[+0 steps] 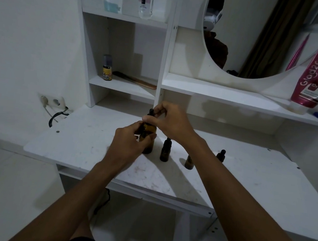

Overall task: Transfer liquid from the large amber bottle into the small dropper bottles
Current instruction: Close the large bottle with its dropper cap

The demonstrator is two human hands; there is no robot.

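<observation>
Upright on the desk [85, 144], the large amber bottle [149, 137] is gripped by the left hand [127, 146] while the right hand [170, 121] pinches its dropper cap [151, 112] directly above, small dropper bottles [165, 150] just beside.

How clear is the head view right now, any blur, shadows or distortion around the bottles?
Head view: dim light, wide-angle bending at the edges; left hand slightly motion-blurred on the large amber bottle; forearms shadow the desk, one small dropper bottle partly hidden.
</observation>
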